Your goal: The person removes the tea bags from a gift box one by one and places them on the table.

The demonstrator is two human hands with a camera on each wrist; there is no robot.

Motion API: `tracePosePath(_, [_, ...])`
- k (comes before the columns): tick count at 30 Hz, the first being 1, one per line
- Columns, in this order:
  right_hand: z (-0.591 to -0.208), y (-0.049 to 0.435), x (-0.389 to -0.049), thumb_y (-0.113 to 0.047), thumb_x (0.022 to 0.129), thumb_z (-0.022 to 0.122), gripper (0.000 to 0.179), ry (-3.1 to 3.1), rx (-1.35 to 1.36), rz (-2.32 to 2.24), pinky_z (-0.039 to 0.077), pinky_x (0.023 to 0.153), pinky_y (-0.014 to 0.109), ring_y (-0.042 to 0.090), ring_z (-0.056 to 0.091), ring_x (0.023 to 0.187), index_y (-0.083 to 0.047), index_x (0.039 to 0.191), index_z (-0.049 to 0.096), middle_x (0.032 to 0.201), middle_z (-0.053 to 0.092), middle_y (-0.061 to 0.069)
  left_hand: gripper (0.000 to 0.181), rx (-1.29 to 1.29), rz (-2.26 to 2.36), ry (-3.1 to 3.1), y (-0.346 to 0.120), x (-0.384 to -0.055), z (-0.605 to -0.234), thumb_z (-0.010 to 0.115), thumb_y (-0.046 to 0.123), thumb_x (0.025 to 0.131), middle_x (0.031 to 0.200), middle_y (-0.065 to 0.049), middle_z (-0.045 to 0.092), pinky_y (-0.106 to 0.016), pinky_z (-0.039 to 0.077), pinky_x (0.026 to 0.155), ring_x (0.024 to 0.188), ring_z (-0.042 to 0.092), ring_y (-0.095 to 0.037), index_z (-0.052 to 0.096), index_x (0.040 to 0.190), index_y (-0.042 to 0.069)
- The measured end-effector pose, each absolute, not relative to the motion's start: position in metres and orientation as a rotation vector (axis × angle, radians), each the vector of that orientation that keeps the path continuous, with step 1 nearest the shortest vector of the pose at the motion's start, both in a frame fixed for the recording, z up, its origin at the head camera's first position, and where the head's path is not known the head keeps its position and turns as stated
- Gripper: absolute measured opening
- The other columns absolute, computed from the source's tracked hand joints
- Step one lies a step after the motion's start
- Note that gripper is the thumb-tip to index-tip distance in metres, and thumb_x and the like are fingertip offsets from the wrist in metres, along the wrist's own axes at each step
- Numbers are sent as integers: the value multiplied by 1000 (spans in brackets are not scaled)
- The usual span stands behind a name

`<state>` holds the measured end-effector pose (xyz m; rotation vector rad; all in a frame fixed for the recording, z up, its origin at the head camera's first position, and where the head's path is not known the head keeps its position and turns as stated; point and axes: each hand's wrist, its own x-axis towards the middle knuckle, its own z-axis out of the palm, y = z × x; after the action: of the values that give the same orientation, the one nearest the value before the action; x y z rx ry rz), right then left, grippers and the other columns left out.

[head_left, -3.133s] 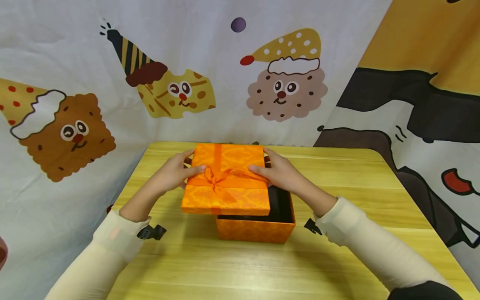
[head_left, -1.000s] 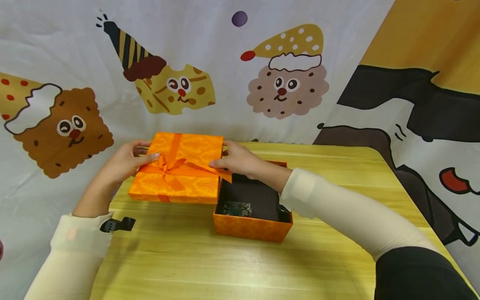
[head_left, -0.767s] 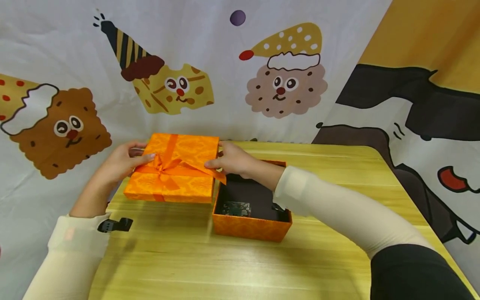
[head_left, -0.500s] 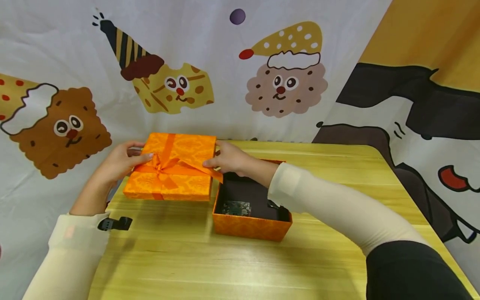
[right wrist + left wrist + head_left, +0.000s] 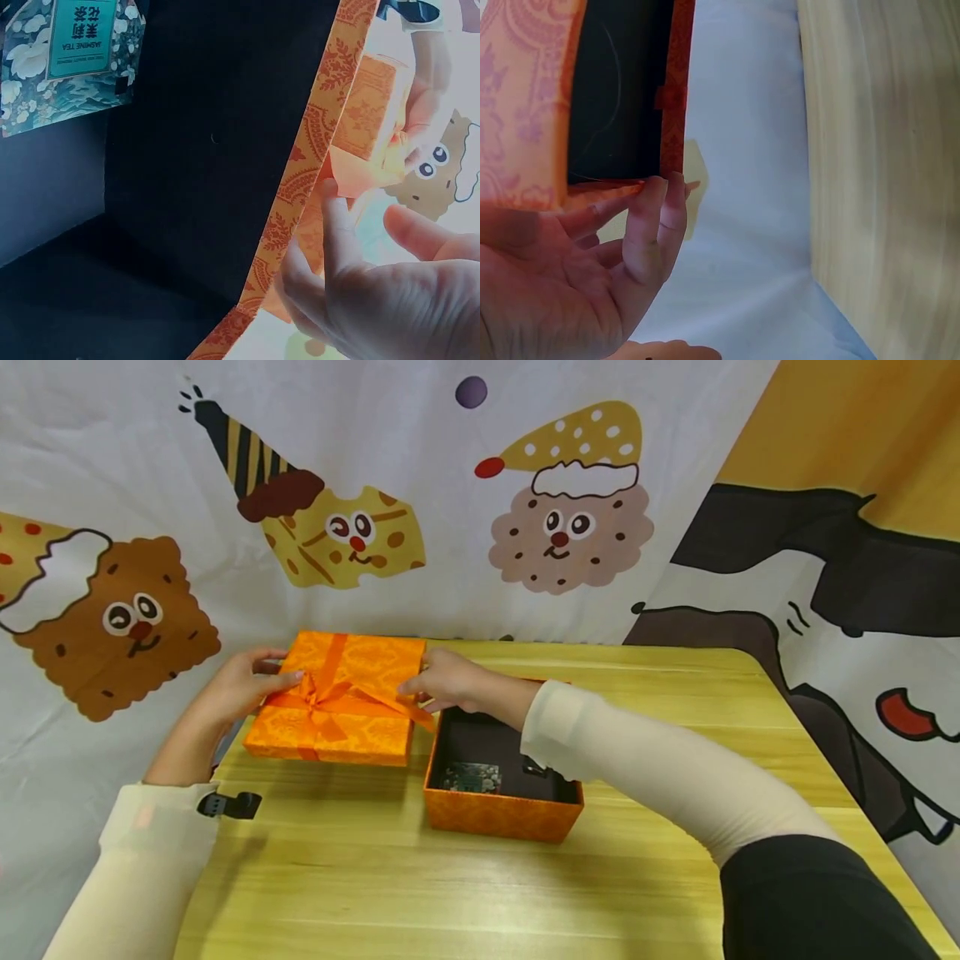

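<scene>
An orange patterned gift box lid (image 5: 352,660) with a ribbon bow (image 5: 311,693) is held up over the table's back left. My left hand (image 5: 243,685) grips its left edge, thumb on top; its dark underside shows in the left wrist view. At the lid's right edge is my right hand (image 5: 450,681), its thumb and fingers spread near the loose ribbon end. In the right wrist view that thumb stands apart from the index finger. The open box (image 5: 502,818) stands below my right forearm, black inside. A jasmine tea packet (image 5: 64,60) lies in it.
The wooden table (image 5: 360,893) ends at the back against a white cloth (image 5: 450,527) printed with cartoon biscuits and cheese. A black strap device (image 5: 231,806) sticks out from my left cuff. My right sleeve (image 5: 637,760) covers part of the box.
The lid has been moved left off the box, uncovering the tea packet. Over the last half second it has shifted slightly left and down, and my right fingers have loosened from its edge.
</scene>
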<state>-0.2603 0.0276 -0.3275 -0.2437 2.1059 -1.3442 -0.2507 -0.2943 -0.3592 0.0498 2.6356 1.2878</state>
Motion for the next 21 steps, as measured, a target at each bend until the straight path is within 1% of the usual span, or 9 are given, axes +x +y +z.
tracePosePath(1, [-328, 27, -261, -16, 100, 67, 83, 2098, -234, -1344, 59, 92, 36, 32, 61, 122, -1, 163, 16, 165, 27, 18, 80, 49, 1286, 2632, -295, -251, -360, 61, 37, 104, 147, -35, 39, -25, 58, 72, 91, 63, -16, 25, 158, -9])
tracePosePath(3, [-327, 26, -263, -17, 101, 67, 82, 2079, -216, -1345, 59, 92, 36, 32, 59, 126, -2, 164, 16, 168, 22, 17, 80, 45, 1282, 2624, -296, -251, -362, 60, 37, 104, 148, -36, 37, -26, 58, 72, 91, 63, -16, 24, 158, -9])
tracePosePath(7, [-327, 23, -264, -15, 101, 66, 82, 2028, -184, -1363, 57, 97, 40, 34, 54, 133, -2, 164, 15, 169, 19, 17, 81, 44, 1254, 2620, -299, -252, -366, 60, 39, 104, 152, -35, 34, -29, 59, 73, 93, 64, -16, 25, 159, -8])
tracePosePath(11, [-328, 19, -265, -14, 101, 65, 83, 1988, -163, -1373, 55, 102, 42, 35, 48, 140, -2, 164, 12, 171, 13, 17, 80, 63, 1205, 2621, -302, -252, -371, 59, 41, 104, 151, -35, 35, -34, 58, 75, 92, 62, -18, 25, 159, -7])
tracePosePath(15, [-329, 16, -266, -15, 102, 64, 82, 1976, -138, -1366, 54, 103, 43, 36, 44, 143, -3, 164, 11, 170, 15, 16, 79, 76, 1179, 2608, -304, -253, -376, 58, 39, 104, 148, -34, 37, -38, 59, 76, 90, 62, -18, 25, 159, -7])
tracePosePath(17, [-330, 15, -267, -15, 102, 64, 82, 1964, -123, -1371, 54, 103, 43, 38, 43, 144, -4, 165, 11, 170, 16, 16, 78, 77, 1173, 2601, -304, -254, -377, 58, 37, 105, 147, -35, 36, -40, 60, 77, 92, 63, -19, 24, 159, -8])
tracePosePath(21, [-333, 12, -268, -14, 101, 64, 82, 1954, -107, -1378, 53, 104, 44, 40, 41, 145, -3, 164, 13, 169, 18, 17, 79, 66, 1164, 2586, -305, -255, -381, 58, 36, 105, 148, -38, 34, -43, 60, 79, 102, 63, -28, 21, 159, -9])
